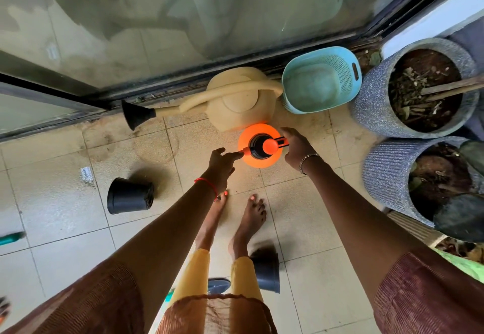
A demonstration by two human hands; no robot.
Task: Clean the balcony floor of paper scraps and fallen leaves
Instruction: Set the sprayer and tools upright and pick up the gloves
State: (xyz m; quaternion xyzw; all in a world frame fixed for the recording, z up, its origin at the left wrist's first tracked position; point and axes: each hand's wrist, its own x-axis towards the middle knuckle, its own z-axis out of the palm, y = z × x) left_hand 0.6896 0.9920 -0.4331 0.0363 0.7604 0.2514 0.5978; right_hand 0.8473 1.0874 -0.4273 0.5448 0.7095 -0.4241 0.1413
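Head view: to clear the orange sprayer (260, 146) aside, my left hand (222, 166) touches its nine-o'clock nozzle, fingers straight. My right hand (296, 147) sits at three; grip, I cannot tell. Paper scrap (87, 175) lies farther toward nine.

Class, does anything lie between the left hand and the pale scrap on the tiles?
Nothing squarely. The left hand touches the orange sprayer; bare tile runs to the pale scrap, with the tipped black pot just beside that path.

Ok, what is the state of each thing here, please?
orange sprayer: upright, left hand and right hand on it
watering can: upright
blue basket: empty
black pot: on its side
grey planters: upright, holding soil and dry leaves
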